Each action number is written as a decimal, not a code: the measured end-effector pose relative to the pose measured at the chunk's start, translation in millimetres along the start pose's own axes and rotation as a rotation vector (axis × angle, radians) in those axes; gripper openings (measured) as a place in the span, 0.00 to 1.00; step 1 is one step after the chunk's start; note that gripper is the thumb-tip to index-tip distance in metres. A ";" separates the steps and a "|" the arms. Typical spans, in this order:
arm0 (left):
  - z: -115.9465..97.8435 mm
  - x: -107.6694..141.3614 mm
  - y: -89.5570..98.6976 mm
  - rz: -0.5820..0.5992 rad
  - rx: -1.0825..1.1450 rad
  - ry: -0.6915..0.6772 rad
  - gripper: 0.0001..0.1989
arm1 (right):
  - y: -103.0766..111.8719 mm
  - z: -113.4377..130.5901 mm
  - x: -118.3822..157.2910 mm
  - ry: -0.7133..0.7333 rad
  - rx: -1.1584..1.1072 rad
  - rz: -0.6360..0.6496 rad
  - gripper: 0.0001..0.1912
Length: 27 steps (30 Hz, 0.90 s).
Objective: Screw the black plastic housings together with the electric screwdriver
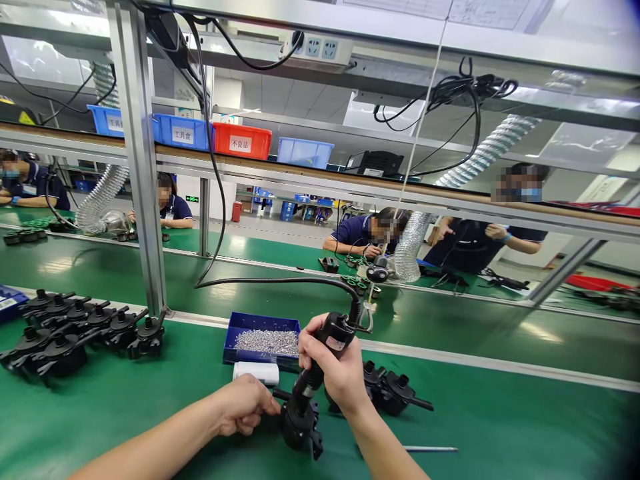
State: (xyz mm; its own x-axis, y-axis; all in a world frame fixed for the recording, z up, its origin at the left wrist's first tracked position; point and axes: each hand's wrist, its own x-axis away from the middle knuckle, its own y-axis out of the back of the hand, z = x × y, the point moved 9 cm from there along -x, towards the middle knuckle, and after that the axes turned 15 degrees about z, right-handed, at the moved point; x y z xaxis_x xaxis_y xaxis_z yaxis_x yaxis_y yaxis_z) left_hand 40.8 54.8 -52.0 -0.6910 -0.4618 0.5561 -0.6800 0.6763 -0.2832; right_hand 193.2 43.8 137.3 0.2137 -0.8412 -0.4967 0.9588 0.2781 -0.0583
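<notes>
My right hand wraps round a black electric screwdriver, which hangs from a cord and points down. Its lower end meets a black plastic housing on the green bench. From the left, my left hand is closed, thumb and forefinger at the housing's edge, seeming to pinch it. Behind my hands stands a blue bin of small silver screws. A white cylinder lies in front of that bin.
Several similar black housings stand on the left, and more black housings are at right. A metal rod lies by my right forearm. An aluminium post rises at left. Co-workers sit or stand beyond the conveyor.
</notes>
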 end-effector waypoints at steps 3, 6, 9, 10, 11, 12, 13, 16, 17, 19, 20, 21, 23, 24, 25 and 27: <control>-4.2 2.7 -2.3 0.032 -0.009 0.007 0.11 | -0.7 1.0 0.0 -0.001 -0.001 0.004 0.18; -3.6 2.2 -5.8 0.041 -0.023 0.001 0.17 | -1.8 0.9 -0.3 0.004 -0.004 0.010 0.18; 0.0 -2.0 -11.1 0.001 -0.073 -0.039 0.27 | -2.9 -2.0 -0.8 -0.005 -0.006 0.016 0.19; 0.3 -3.4 -12.2 -0.037 -0.097 -0.064 0.30 | -3.0 -3.0 -0.8 -0.008 -0.004 0.015 0.19; 0.4 -4.4 -13.1 -0.081 -0.117 -0.087 0.33 | -2.8 -3.6 -0.6 -0.009 -0.001 0.014 0.19; 0.5 -5.2 -14.0 -0.123 -0.128 -0.104 0.35 | -2.6 -3.9 -0.3 -0.011 0.003 0.014 0.19; 0.7 -5.9 -15.5 -0.155 -0.126 -0.113 0.36 | -2.4 -3.8 0.0 -0.011 0.006 0.014 0.19; 0.5 -7.7 -22.5 -0.162 -0.082 -0.106 0.31 | -2.7 -2.8 0.8 -0.005 0.006 0.026 0.18; -1.0 -7.5 -24.4 -0.153 -0.071 -0.108 0.29 | -2.8 -2.6 1.0 0.003 -0.006 0.028 0.18; -4.2 -6.5 -26.6 -0.137 -0.064 -0.114 0.26 | -1.8 -1.6 1.3 0.040 -0.046 0.011 0.17; -5.2 -5.9 -26.9 -0.134 -0.064 -0.117 0.25 | -1.2 -1.3 1.4 0.064 -0.069 -0.002 0.17; -5.6 -5.4 -26.9 -0.133 -0.065 -0.118 0.25 | -0.9 -1.3 1.4 0.086 -0.089 -0.012 0.17; -5.0 -5.2 -26.3 -0.135 -0.064 -0.120 0.25 | -2.3 -2.5 0.9 0.111 -0.113 -0.016 0.16; -4.3 -5.6 -26.1 -0.134 -0.062 -0.121 0.25 | -4.5 -3.6 0.2 0.110 -0.118 -0.004 0.16; -3.8 -6.2 -26.1 -0.131 -0.061 -0.125 0.25 | -6.8 -4.6 -0.5 0.107 -0.122 0.008 0.15; -3.0 -7.5 -26.2 -0.126 -0.060 -0.132 0.27 | -11.2 -5.5 -1.5 0.094 -0.123 0.029 0.16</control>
State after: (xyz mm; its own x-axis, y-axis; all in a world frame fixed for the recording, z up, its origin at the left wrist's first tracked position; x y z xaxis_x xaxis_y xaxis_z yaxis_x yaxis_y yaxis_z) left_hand 64.6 42.3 -46.3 -0.6303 -0.6136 0.4756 -0.7499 0.6399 -0.1682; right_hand 181.2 44.5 133.9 0.2168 -0.7866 -0.5782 0.9211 0.3610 -0.1458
